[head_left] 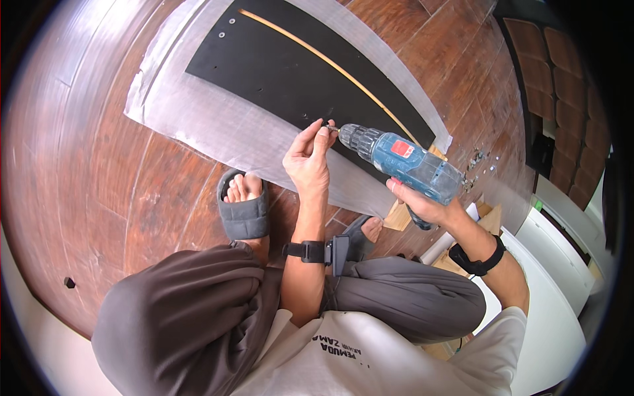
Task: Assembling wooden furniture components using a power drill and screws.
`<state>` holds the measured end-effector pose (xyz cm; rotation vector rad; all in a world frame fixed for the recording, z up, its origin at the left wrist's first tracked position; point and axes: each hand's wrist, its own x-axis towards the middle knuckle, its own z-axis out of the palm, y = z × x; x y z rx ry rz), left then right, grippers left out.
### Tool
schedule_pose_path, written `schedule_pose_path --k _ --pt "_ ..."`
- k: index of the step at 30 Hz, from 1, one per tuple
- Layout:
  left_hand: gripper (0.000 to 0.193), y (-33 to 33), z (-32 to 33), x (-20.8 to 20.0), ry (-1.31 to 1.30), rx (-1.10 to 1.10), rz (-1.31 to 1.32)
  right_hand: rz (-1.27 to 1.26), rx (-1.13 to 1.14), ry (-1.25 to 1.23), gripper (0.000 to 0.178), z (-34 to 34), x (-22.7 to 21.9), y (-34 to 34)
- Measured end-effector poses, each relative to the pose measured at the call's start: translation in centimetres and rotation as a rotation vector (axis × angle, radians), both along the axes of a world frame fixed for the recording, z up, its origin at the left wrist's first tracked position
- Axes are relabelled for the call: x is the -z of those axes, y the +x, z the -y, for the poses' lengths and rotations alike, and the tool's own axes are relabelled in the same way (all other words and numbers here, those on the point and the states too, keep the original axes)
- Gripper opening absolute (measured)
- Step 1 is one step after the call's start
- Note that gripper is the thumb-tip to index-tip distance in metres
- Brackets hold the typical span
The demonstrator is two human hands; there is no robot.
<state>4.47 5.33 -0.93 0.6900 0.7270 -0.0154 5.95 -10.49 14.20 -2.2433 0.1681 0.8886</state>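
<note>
My right hand [426, 203] is closed around the grip of a blue cordless drill [419, 165], which lies nearly level and points left. A short bit [334, 129] sticks out of its dark chuck [360, 138]. At the bit's tip, the fingertips of my left hand [309, 162] pinch together on a small dark piece, too small and covered to name. Below and beyond both hands lies a flat black board [277, 72] with a curved edge. A thin light-wood strip [330, 63] runs along it, and two small round metal pieces [226, 28] sit near its far left end.
Under the board spreads a whitish sheet [181, 109] on the brown plank floor [105, 165]. Small loose hardware [479, 165] lies scattered to the right. A light-wood block [397, 216] rests by my right foot [371, 229]; white panels [551, 257] stand at the right.
</note>
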Motion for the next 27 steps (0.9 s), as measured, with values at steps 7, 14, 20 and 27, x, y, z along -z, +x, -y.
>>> schedule_pose_path --k 7,14,20,27 --pt "0.021 0.0 -0.6 0.5 0.032 -0.005 0.001 -0.014 -0.021 0.018 0.018 -0.6 0.9 0.3" --pt "0.022 -0.3 -0.3 1.2 0.056 -0.009 0.009 -0.23 0.24 0.11 0.011 -2.1 0.8 1.7" --pt "0.023 -0.2 -0.4 1.3 -0.006 -0.064 -0.059 -0.043 -0.004 -0.007 0.013 -2.4 1.0 1.6" --pt "0.018 0.2 -0.4 1.5 0.051 -0.005 -0.044 0.223 -0.263 -0.074 0.03 -0.4 2.0 0.8"
